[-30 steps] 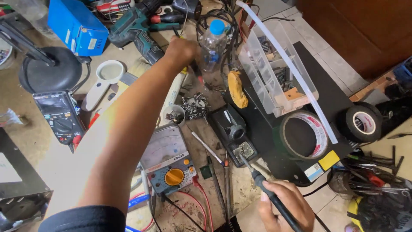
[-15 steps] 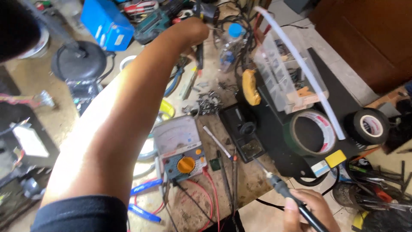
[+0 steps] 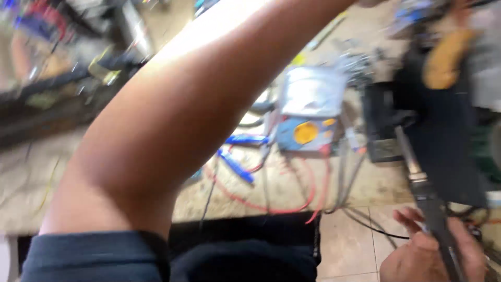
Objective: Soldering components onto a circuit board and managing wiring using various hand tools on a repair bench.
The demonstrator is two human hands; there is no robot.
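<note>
The right hand [image 3: 430, 256], at the lower right of the frame, is clamped around a soldering iron [image 3: 422, 190]. The left hand is out of frame past the top edge. Farther up the bench [image 3: 365, 183], an analog multimeter [image 3: 310, 112] lies at centre right among red leads [image 3: 276, 201].

Right hand [image 3: 430, 256] grips soldering iron [image 3: 425, 196]; left arm [image 3: 172, 120] stretches over multimeter [image 3: 310, 109].
</note>
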